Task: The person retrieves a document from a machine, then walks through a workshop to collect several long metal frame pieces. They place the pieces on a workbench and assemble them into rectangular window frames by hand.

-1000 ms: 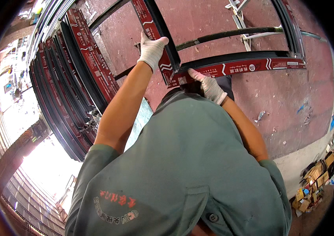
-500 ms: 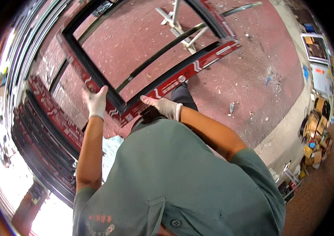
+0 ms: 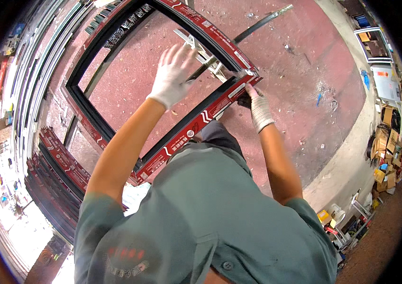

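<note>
A large rectangular window frame, black inside with red printed protective film on its faces, lies in front of me. White-gloved, my left hand is over the frame's opening with its fingers spread, slightly blurred and holding nothing. My right hand, also gloved, grips the frame at its right near corner. Its thumb rests on the red film; the other fingers are mostly hidden below the rail.
More red-and-black frames are stacked at the left, beside long metal profiles. Under the frame, a white trestle and a dark support bar show. Cardboard scraps lie along the right; litter dots the red floor.
My left hand has let go of the near-left corner and moved up and right over the opening. My right hand has gone right to the other corner. In the picture, the frame has shifted down-left.
</note>
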Demonstrator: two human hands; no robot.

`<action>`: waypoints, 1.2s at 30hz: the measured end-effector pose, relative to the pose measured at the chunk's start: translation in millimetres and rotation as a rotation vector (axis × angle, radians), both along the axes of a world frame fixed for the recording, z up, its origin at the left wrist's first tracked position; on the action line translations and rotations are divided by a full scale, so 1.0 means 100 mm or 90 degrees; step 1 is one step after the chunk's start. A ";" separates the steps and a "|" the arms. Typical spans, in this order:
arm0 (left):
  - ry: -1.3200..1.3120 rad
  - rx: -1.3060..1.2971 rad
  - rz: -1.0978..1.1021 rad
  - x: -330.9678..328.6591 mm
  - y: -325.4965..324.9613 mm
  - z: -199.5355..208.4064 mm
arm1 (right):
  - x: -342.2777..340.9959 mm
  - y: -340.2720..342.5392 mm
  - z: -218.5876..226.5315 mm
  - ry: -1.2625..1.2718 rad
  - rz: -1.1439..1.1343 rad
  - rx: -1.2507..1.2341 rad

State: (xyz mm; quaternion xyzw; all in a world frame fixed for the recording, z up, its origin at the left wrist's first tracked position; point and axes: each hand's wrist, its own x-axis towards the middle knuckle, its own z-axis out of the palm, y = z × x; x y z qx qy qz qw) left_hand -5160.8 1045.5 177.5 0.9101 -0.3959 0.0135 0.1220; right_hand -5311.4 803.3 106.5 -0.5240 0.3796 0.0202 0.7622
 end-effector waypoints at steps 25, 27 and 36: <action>-0.081 0.033 -0.195 0.38 -1.43 -0.52 | 0.18 -0.36 -0.05 -0.027 0.034 0.062; -0.081 -0.002 -0.207 0.39 -1.43 -0.53 | 0.18 -0.44 -0.05 -0.001 0.072 0.081; -0.127 -0.037 -0.218 0.43 -1.43 -0.63 | 0.36 -0.49 -0.13 -0.083 -0.057 -0.003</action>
